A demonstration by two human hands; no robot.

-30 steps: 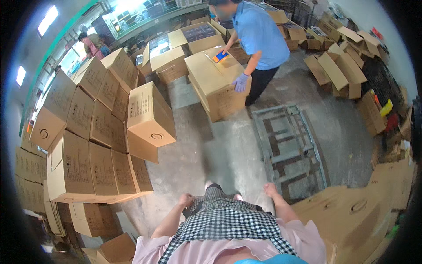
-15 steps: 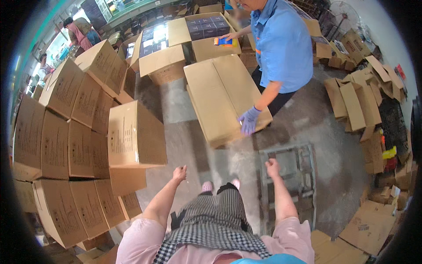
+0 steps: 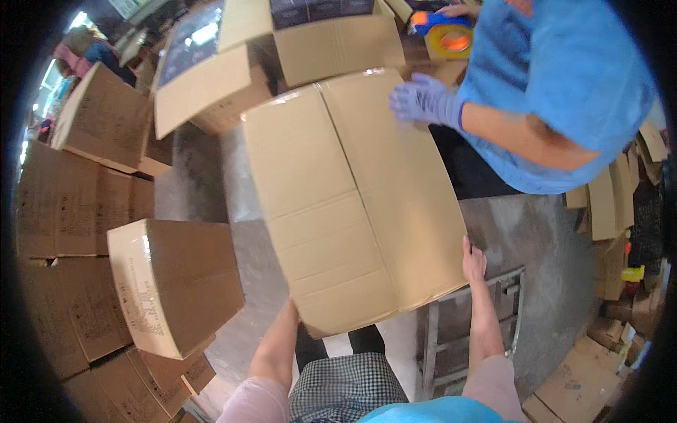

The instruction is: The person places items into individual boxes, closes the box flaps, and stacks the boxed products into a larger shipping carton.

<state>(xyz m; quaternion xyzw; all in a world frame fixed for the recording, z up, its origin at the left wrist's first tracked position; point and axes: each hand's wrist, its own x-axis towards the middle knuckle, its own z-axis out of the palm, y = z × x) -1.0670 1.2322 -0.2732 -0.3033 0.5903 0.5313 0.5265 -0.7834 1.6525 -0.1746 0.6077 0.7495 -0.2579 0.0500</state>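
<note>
A large closed cardboard box [image 3: 352,204] fills the middle of the head view, its two top flaps meeting along a lengthwise seam. My right hand [image 3: 474,261] grips its right side near the close corner, thumb up along the edge. Against the near left side presses my left hand [image 3: 292,310], mostly hidden by the box, fingers out of sight. A co-worker's gloved hand [image 3: 427,101] lies on the far right edge of the box. The co-worker's other hand holds a blue and orange tape dispenser [image 3: 441,32] with a yellow roll.
Stacked cardboard boxes [image 3: 63,204] line the left, with a single box [image 3: 187,282] standing out in front. Beyond are open cartons [image 3: 338,49] holding dark packages. A metal frame [image 3: 430,338] lies on the floor at right. Flattened cardboard [image 3: 578,381] is at the lower right.
My hands have gone from free in the air to the sides of the box, which now appears closer. The co-worker's gloved hand has shifted from the near right corner to the far right edge.
</note>
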